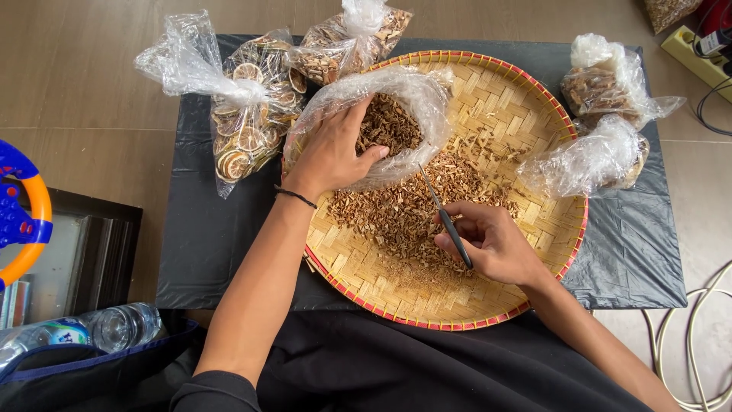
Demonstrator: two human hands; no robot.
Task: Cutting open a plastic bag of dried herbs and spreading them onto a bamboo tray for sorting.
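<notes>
The left hand [332,152] was plunged into the mouth of a clear plastic bag [415,95] of brown dried chips [389,126], fingers curled over the bag's near edge and thumb pressed against its outer side, so that grip was pinching the plastic. The bag lay on its side at the upper left of a round woven tray [526,99], its opening facing down toward the person. Just below that opening lay the loose heap of chips [400,217], spread across the tray's middle. The right hand [496,244] sat at the heap's right edge, fingers closed around the dark handle of a thin tool [450,225], apparently scissors, whose long axis ran diagonally up and left with its tip toward the bag. The right hand was nearer the heap; the left was nearer the bag's contents.
</notes>
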